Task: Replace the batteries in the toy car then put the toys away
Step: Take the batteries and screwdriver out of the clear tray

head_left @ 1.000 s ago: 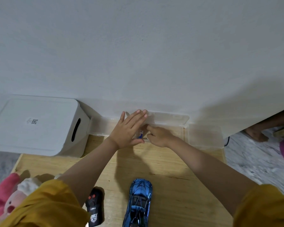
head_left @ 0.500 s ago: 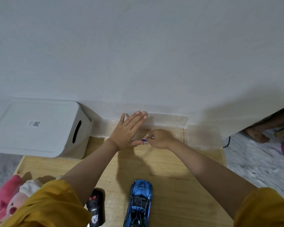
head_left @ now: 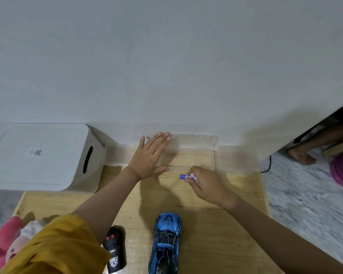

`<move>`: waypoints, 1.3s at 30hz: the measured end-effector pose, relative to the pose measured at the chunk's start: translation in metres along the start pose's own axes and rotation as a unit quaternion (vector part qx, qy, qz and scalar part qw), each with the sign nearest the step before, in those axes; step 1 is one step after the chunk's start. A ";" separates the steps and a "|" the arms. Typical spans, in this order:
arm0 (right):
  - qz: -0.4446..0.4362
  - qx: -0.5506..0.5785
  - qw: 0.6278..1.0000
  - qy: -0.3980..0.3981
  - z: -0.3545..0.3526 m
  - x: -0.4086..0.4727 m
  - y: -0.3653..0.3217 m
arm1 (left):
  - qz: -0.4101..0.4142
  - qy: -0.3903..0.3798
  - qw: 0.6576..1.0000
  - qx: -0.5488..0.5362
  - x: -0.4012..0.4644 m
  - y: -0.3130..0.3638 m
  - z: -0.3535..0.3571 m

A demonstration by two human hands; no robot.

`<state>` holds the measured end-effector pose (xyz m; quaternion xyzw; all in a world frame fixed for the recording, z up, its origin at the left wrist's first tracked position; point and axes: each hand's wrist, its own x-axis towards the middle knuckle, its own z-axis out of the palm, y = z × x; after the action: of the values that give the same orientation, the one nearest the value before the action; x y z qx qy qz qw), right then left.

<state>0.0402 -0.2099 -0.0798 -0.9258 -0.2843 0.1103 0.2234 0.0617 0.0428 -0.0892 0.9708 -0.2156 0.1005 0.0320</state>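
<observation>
- Soft, even indoor light, a bit dim and cool; the wall reads flat grey-white with no hot spots.
- Shadows fall toward the viewer: both arms throw dark shapes on the board.
- A broad faint shadow sits on the wall at right.
- The clear tray shows only weak sheen and is hard to make out.
- Gloss highlights on the car.
- Wide-angle bending curves the edges; the floor at right smears with blur.
- The plush is soft.
</observation>
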 end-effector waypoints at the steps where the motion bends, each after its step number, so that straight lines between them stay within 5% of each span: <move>1: 0.012 -0.033 0.999 -0.018 0.003 -0.009 0.006 | -0.004 -0.009 1.000 0.003 0.000 0.000 -0.001; 5: 0.067 -0.127 0.989 -0.038 0.016 -0.026 0.026 | -0.017 -0.033 0.999 0.006 -0.001 0.004 -0.003; 11: 0.070 -0.195 0.977 0.047 0.041 -0.029 0.035 | -0.025 -0.046 0.999 0.002 -0.002 0.007 -0.006; 30: 0.101 -0.055 0.992 0.051 0.047 -0.043 0.029 | -0.038 -0.038 0.999 -0.004 -0.003 0.016 -0.010; 34: 0.064 0.032 0.989 0.127 0.022 -0.037 0.026 | -0.039 -0.026 0.999 -0.009 -0.005 0.017 -0.009; 39: 0.002 0.066 0.944 0.323 -0.033 -0.002 0.026 | -0.044 -0.004 0.999 0.001 -0.006 0.021 -0.006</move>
<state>0.0617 -0.2416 -0.0630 -0.8955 -0.1872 -0.1760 0.3634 0.0460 0.0267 -0.0838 0.9798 -0.1723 0.0952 0.0344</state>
